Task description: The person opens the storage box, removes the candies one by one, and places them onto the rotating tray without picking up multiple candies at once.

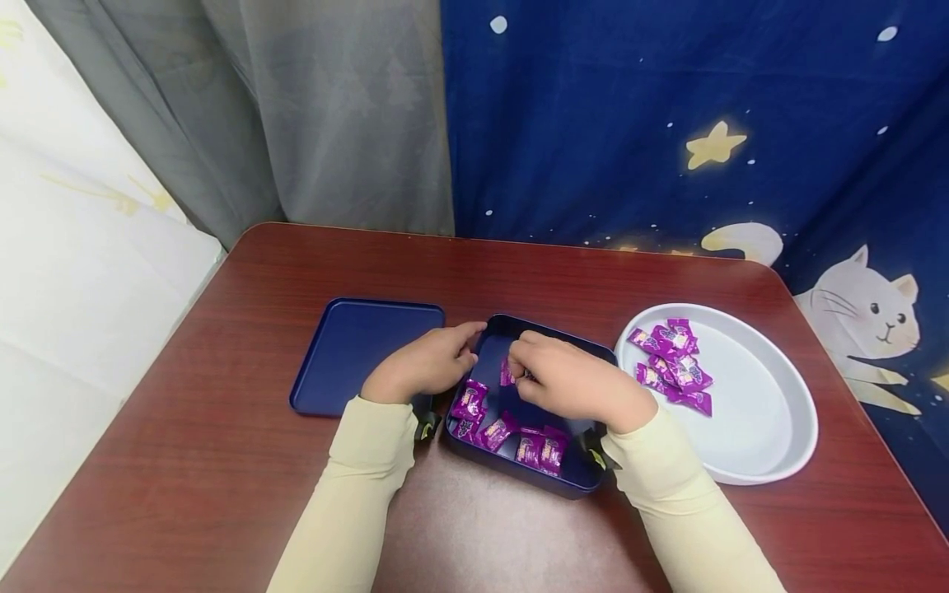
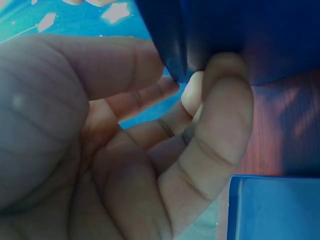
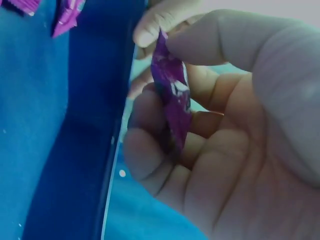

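Note:
My left hand (image 1: 424, 362) grips the left wall of a dark blue box (image 1: 511, 472); in the left wrist view the thumb and fingers pinch the wall's edge. Over the box, my right hand (image 1: 571, 380) pinches a small purple wrapped candy (image 3: 172, 95) between thumb and fingers, seen edge-on in the right wrist view. Inside the box, several purple candies (image 1: 470, 401) lie along its left and near sides. Part of the box floor is hidden under the right hand.
A shallow blue lid (image 1: 356, 354) lies left of the box, partly behind the left hand. To the right stands a white oval tray (image 1: 771, 436) with several purple candies (image 1: 675, 362) at its left side. Everything rests on a reddish-brown table (image 1: 222, 461), with curtains behind.

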A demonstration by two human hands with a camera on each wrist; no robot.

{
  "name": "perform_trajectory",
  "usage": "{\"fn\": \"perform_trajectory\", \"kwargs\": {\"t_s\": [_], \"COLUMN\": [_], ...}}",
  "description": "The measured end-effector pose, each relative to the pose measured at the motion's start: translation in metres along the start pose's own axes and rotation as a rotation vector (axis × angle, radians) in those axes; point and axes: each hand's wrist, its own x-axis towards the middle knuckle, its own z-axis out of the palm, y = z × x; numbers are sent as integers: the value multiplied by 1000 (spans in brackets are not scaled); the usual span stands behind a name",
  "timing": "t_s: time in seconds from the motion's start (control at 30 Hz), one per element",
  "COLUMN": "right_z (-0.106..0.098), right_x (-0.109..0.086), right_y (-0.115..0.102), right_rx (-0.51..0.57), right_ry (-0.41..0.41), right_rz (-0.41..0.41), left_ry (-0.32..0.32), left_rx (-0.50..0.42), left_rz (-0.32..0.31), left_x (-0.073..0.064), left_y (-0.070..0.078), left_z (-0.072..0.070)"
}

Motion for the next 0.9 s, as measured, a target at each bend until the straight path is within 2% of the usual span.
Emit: {"fn": "perform_trajectory", "kwargs": {"t_s": [0.13, 0.23, 0.9], "right_z": [-7, -12, -54], "right_x": [-5, -10, -59], "right_y": [7, 14, 64], "right_rx": [-4, 1, 38], "right_ry": [46, 86, 170], "right_rz": [-39, -35, 181], "left_ry": [0, 3, 3], "left_rx": [-5, 1, 0], "left_rz": [7, 8, 7], "left_x": [0, 0, -1], "left_y": [0, 0, -1], "left_z": [0, 0, 1]}}
